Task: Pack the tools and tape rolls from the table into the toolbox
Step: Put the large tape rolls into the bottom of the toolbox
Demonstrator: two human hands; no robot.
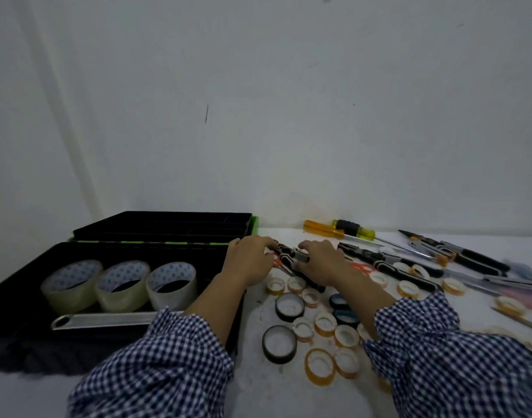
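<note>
Plainly the packing is only partly done. At the left of the frame the open black toolbox (23, 285) already holds three clear packing tape rolls (123, 285) standing in a row. What looks like a silver wrench (108, 319) lies in front of them, and the lift-out tray (162, 227) sits behind.

At centre, just right of the box, the left hand (252, 260) and the right hand (319, 263) both curl over what appear to be black-handled pliers (286, 257), gripping them low over the white worktop (258, 387).

Below and to the right, many small amber tape rolls (317, 382) and black tape rolls (279, 357) lie loose. At the far right lie screwdrivers (353, 229), a second pair of pliers (364, 255) and further tools too blurred to name. Most of the work, I judge, is left.
</note>
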